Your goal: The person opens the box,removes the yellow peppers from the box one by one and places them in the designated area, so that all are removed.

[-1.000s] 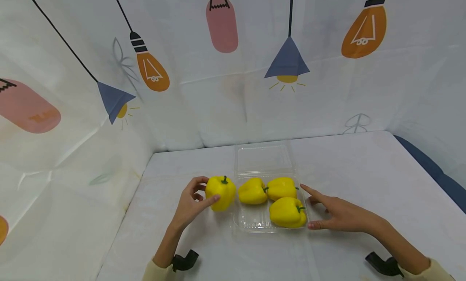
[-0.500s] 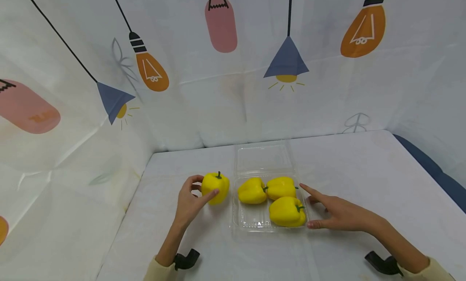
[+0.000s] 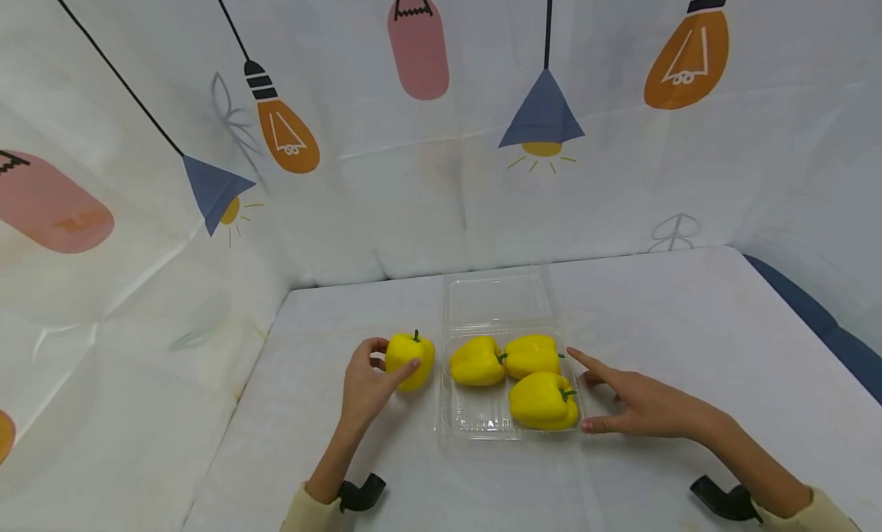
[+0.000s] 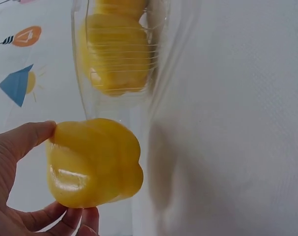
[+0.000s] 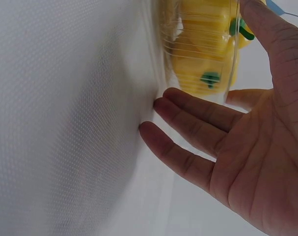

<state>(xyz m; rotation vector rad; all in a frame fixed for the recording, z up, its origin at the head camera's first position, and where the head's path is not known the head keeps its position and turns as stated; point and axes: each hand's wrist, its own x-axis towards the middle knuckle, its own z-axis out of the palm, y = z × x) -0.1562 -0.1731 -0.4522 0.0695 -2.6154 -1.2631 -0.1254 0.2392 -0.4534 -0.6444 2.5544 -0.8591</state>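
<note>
My left hand (image 3: 365, 383) grips a yellow bell pepper (image 3: 409, 361), stem up, to the left of a clear plastic clamshell box (image 3: 475, 423). The left wrist view shows the held pepper (image 4: 95, 164) between thumb and fingers, a little off the table with its shadow beside it. Inside the box lie three more yellow bell peppers: one at the left (image 3: 475, 361), one at the back right (image 3: 530, 356) and one at the front right (image 3: 544, 402). My right hand (image 3: 644, 404) rests at the box's right side, fingers spread, thumb and index finger at its edge.
The box's clear lid (image 3: 498, 298) lies folded back toward the rear of the white table (image 3: 344, 318). Behind and to the left hangs a white sheet (image 3: 358, 203) printed with lamps and bulbs. Black curved pieces (image 3: 363, 492) sit at both wrists.
My left hand has carried the held pepper left, away from the box's edge, first rising and then dipping slightly. The right hand and the peppers in the box stay put.
</note>
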